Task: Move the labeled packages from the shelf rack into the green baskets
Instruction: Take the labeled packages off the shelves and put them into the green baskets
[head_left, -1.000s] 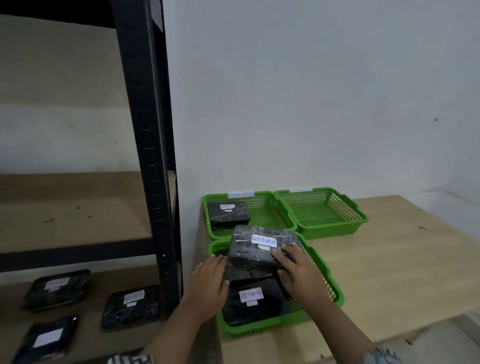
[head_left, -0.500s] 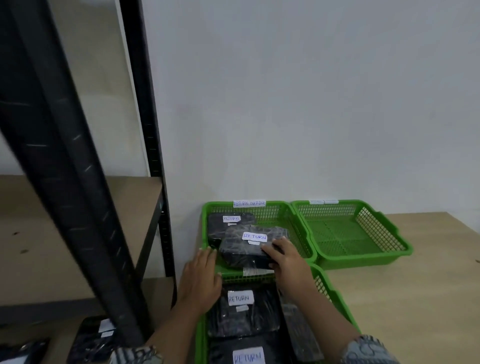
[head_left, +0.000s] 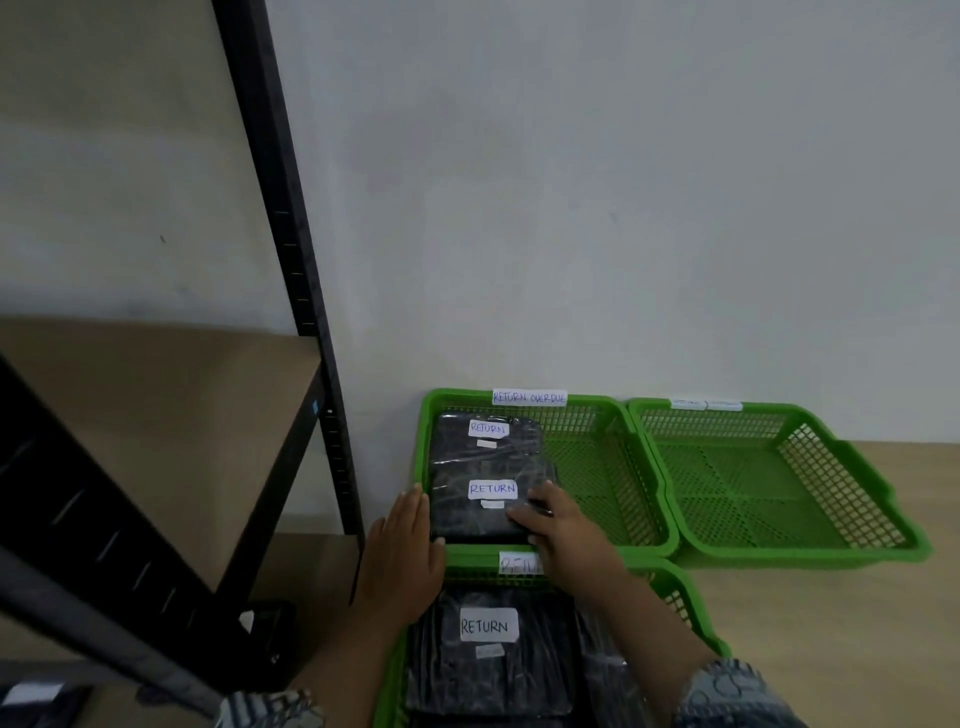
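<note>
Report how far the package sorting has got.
Done: one RETURN package lies in the RETURN OVERDUE basket, another in the near basket. In hand: both hands are placing a second package. Left: packages on the rack; right basket empty.

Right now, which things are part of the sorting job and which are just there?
Part of the job:
- top package under both hands, left hand, right hand
- package beneath it
- back-left basket
- back-right basket
- near basket with a package
- shelf rack

Just there:
- wall
- wooden table
</note>
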